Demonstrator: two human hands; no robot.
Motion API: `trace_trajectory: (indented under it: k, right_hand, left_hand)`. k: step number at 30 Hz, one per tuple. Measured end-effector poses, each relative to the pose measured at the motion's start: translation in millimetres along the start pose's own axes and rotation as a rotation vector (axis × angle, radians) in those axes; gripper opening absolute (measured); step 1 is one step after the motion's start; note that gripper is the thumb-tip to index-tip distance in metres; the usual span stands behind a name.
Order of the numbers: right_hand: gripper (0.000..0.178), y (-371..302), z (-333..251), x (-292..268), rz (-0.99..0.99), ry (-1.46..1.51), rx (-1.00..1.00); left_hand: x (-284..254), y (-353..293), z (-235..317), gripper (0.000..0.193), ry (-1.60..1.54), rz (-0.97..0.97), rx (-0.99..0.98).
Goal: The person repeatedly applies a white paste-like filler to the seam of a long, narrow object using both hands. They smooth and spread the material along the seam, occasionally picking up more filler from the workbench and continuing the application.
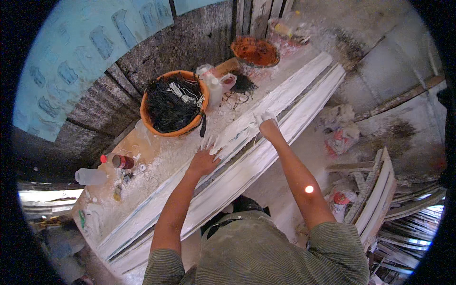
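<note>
Long white moulding [266, 142]: it lay slantwise across the workbench [156, 161], running from the lower left up toward the upper right, coated in wet white plaster; both hands rested on it.
Blue sheet [80, 52]: a large pale blue panel with darker blue block shapes hung on the wall at upper left, behind the bench.
Near basin [173, 102]: a round orange basin stood on the bench just beyond the moulding, filled with dark fibres and a few white strands.
Far basin [255, 51]: a smaller orange basin sat farther along the bench, near the wall planks.
Red and white sacks [339, 137]: crumpled packages lay on the floor to the right of the moulding, one more lower down beside stacked mouldings [380, 199].
Left hand [203, 160]: flat, palm down, fingers spread and smeared white, pressing on the plaster near the moulding's upper edge; it gripped nothing.
Right hand [268, 127]: farther up the moulding, fingers extended and white with plaster, laid on the surface; whether anything was pinched under them could not be told.
Clear plastic bottle [90, 176]: lay on its side at the bench's left end.
Small dark jar [122, 161]: lay beside a red cap, near the bottle.
</note>
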State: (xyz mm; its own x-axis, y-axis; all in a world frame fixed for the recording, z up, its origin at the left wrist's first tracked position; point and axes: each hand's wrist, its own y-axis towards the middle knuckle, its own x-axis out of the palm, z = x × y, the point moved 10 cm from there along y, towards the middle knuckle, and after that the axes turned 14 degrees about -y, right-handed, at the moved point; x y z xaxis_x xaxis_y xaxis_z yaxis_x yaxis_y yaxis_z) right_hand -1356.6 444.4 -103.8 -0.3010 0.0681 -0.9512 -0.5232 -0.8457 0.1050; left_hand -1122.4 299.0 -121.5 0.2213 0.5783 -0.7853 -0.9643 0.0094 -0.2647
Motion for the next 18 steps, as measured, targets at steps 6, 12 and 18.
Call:
trace_trajectory:
  k: [6,12,18]
  right_hand:
    - [0.051,-62.3,-171.7,-35.2,-0.551,0.448,-0.018]
    - [0.05,-82.2,-191.9,-49.4,-0.897,0.6,0.065]
    - [0.031,-14.8,-6.8,15.9,-0.591,0.238,0.074]
  left_hand:
    - [7.3,-95.7,-12.6,0.055,0.289,-0.149,0.03]
    - [10.0,-41.6,1.6,0.051,0.242,-0.362,-0.017]
    - [-1.5,118.9,92.8,0.05,0.039,0.022,0.28]
